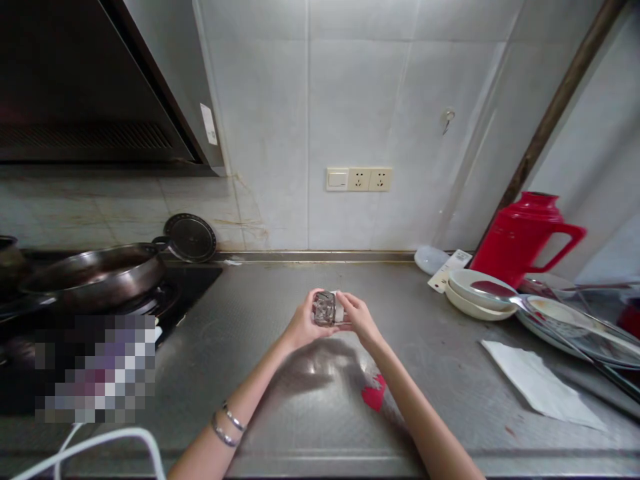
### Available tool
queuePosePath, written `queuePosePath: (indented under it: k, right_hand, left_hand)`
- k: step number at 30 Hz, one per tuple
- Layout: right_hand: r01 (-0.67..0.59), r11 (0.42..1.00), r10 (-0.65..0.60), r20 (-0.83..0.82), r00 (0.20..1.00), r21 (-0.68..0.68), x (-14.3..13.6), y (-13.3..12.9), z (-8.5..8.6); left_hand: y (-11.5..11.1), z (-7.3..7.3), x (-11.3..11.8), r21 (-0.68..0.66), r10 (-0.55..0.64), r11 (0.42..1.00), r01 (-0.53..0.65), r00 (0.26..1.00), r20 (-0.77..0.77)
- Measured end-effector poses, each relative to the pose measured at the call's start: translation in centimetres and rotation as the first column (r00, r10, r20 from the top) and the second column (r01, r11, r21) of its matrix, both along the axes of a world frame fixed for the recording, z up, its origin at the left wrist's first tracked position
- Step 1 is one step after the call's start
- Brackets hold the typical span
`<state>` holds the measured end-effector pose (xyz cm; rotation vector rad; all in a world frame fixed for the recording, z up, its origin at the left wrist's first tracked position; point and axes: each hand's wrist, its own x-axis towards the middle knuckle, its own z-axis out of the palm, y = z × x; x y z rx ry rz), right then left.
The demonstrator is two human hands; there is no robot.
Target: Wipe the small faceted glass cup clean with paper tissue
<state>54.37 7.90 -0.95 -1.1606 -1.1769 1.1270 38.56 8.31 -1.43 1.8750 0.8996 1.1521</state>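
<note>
A small clear glass jar (325,309) lies sideways between my hands, above the middle of the steel counter. My left hand (303,323) is wrapped round its glass body from the left and below. At the whitish end (339,312) of the jar, which looks like a cap, the fingers of my right hand (356,316) are closed. Whether that end is loose from the glass cannot be made out. Under my right forearm, a greyish piece with a red heart (374,393) on it is partly hidden.
To the left, a steel pan (100,273) sits on the black stove, beside a blurred-out object (100,370) and a white cable (125,433). At right stand a red thermos (520,233), stacked bowls (480,308) and plates with utensils. A white napkin (540,383) lies in front.
</note>
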Motion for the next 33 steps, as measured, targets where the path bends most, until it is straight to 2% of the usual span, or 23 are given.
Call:
queuePosePath:
  k: [2, 5, 7, 12, 14, 22, 29, 31, 33]
  right_hand:
    - [0.086, 0.986, -0.103, 0.115, 0.988, 0.143, 0.4, 0.4, -0.3]
    - [0.222, 0.878, -0.315, 0.163, 0.935, 0.424, 0.6, 0.4, -0.3]
    - [0.253, 0.824, -0.374, 0.151, 0.915, 0.506, 0.5, 0.1, 0.0]
    - [0.085, 0.851, -0.196, 0.161, 0.967, 0.519, -0.3, -1.0, 0.9]
    - [0.057, 0.858, -0.156, 0.153, 0.976, 0.51, -0.6, -1.3, 1.1]
    - [0.062, 0.821, -0.174, 0.146, 0.974, 0.567, -0.9, -1.9, 0.7]
    - [0.01, 0.807, -0.124, 0.153, 0.98, 0.591, -0.5, -2.0, 1.0]
    - [0.056, 0.804, -0.176, 0.148, 0.973, 0.592, -0.5, -2.0, 1.2]
    - [0.143, 0.769, -0.295, 0.147, 0.944, 0.623, -0.6, -2.0, 1.3]
  left_hand:
    - [-0.1, 0.0, 0.1, -0.021, 0.002, 1.0, -0.001, 1.0, 0.013]
    - [0.0, -0.2, 0.2, -0.011, 0.029, 1.0, -0.029, 0.999, 0.029]
    - [0.1, -0.3, 0.3, 0.007, 0.056, 0.998, -0.056, 0.998, 0.031]
    - [0.3, -0.6, 0.4, 0.042, 0.104, 0.994, -0.103, 0.995, -0.013]
    - [0.2, -0.6, 0.4, 0.041, 0.107, 0.994, -0.106, 0.994, -0.03]
    - [0.3, -0.6, 0.3, 0.04, 0.155, 0.987, -0.154, 0.988, -0.019]
    - [0.9, -0.7, 0.0, 0.033, 0.156, 0.987, -0.156, 0.988, -0.008]
    - [0.9, -0.8, 0.0, 0.015, 0.167, 0.986, -0.167, 0.986, -0.023]
    - [0.8, -1.0, 0.1, 0.015, 0.187, 0.982, -0.187, 0.981, -0.047]
